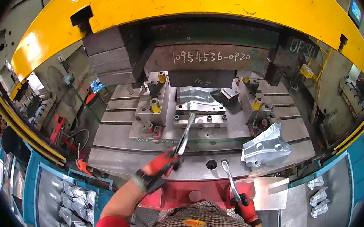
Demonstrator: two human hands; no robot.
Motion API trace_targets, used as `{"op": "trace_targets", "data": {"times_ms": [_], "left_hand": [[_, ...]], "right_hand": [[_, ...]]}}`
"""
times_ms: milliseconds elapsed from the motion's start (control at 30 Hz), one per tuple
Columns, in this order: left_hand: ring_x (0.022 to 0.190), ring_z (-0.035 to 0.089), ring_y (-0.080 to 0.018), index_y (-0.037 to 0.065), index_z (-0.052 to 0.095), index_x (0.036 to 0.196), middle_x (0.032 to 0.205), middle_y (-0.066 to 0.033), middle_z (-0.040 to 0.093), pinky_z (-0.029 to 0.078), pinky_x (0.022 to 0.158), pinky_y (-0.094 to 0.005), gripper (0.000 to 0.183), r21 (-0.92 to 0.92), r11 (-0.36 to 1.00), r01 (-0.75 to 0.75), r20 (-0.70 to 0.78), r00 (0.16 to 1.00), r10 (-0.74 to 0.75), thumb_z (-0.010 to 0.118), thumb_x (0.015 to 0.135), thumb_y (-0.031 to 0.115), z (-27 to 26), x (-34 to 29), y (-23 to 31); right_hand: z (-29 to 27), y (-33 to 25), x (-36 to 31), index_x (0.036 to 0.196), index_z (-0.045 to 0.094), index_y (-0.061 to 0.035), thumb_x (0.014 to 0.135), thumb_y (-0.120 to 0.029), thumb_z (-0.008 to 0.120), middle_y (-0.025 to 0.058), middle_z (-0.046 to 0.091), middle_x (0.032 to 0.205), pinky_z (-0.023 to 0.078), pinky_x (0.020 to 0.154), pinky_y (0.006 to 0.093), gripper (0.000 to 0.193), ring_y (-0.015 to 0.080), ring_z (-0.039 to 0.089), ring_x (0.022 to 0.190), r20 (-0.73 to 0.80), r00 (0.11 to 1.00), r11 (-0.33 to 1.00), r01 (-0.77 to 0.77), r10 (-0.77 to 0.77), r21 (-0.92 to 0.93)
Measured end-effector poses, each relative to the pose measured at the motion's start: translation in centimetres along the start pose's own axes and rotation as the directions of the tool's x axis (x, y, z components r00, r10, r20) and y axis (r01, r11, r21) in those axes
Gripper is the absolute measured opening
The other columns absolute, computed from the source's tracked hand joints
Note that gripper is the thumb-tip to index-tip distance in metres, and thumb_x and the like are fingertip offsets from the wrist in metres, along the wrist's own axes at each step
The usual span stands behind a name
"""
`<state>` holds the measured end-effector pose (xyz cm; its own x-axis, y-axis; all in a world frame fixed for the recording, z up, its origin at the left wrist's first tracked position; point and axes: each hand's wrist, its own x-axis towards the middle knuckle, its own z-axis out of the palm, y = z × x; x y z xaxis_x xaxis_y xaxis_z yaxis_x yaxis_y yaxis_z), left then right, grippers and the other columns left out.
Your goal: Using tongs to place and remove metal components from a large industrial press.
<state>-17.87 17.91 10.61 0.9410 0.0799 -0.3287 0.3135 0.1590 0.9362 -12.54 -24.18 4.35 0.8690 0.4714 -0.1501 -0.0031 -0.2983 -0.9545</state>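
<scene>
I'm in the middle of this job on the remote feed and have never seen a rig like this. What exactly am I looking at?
There's no robot here: a person works with two gloved hands. The single picture comes from a wide fisheye camera on their head, looking down, so straight edges bend.

The yellow frame arching across the top belongs to what looks like a press. Below it is a slotted metal bed carrying tooling blocks. A shaped silver part lies on the bed's right side.

The left hand grips a long metal tool pointing toward the blocks; contact is unclear. The right hand holds a ring-ended tool.
</scene>
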Motion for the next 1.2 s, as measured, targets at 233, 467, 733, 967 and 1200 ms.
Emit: {"op": "trace_targets", "data": {"times_ms": [233,467,733,967,1200], "left_hand": [[0.061,0.051,-0.0085,0.013,0.054,0.113,0.079,0.0004,0.056,0.040,0.049,-0.0225,0.027,-0.219,0.973,-0.073,-0.013,0.997,0.072,0.055,0.088,0.025,2.9,14.0,4.8],[0.063,0.049,-0.0069,0.011,0.063,0.100,0.072,0.0042,0.056,0.040,0.053,-0.0231,0.020,0.016,0.982,-0.186,-0.068,0.980,0.186,0.059,0.084,0.023,3.1,17.6,2.5],[0.049,0.041,-0.0054,0.013,0.055,0.100,0.065,0.0056,0.048,0.034,0.043,-0.0220,0.017,-0.321,0.933,-0.160,-0.090,0.986,0.138,0.059,0.086,0.021,4.1,12.9,3.5],[0.052,0.047,-0.0078,0.010,0.049,0.114,0.073,0.0025,0.053,0.038,0.044,-0.0227,0.023,-0.510,0.855,0.088,0.037,0.996,-0.080,0.049,0.092,0.017,8.4,-2.0,0.1],[0.067,0.052,-0.0061,0.006,0.054,0.118,0.081,0.0022,0.057,0.043,0.058,-0.0196,0.027,-0.087,0.996,-0.014,-0.076,0.997,0.008,0.049,0.092,0.014,9.1,-10.4,-5.9]], "right_hand": [[-0.2,2.9,0.1,0.089,0.057,-0.0047,0.084,-0.024,0.057,0.0056,0.063,0.072,0.045,0.054,0.0251,0.020,0.0102,0.057,0.060,-0.107,0.993,0.995,-0.058,0.048,-0.086],[0.1,-1.4,-0.4,0.088,0.058,-0.0037,0.085,-0.024,0.057,0.0040,0.062,0.071,0.045,0.056,0.0282,0.021,0.0139,0.057,0.061,-0.188,0.981,0.998,-0.057,0.050,-0.036],[-0.1,0.5,0.0,0.090,0.057,-0.0031,0.084,-0.015,0.056,0.0033,0.062,0.075,0.044,0.054,0.0260,0.013,0.0094,0.054,0.060,-0.098,0.990,0.994,-0.096,0.101,0.057],[0.0,0.6,-0.5,0.093,0.058,-0.0041,0.083,-0.014,0.056,0.0015,0.060,0.068,0.041,0.045,0.0239,0.014,0.0088,0.051,0.050,-0.069,0.975,0.890,-0.163,0.211,0.426],[-0.6,1.1,-0.1,0.095,0.057,-0.0042,0.085,-0.011,0.053,0.0009,0.059,0.069,0.041,0.047,0.0234,0.012,0.0078,0.051,0.052,0.009,0.991,0.934,-0.132,0.137,0.333]]}}
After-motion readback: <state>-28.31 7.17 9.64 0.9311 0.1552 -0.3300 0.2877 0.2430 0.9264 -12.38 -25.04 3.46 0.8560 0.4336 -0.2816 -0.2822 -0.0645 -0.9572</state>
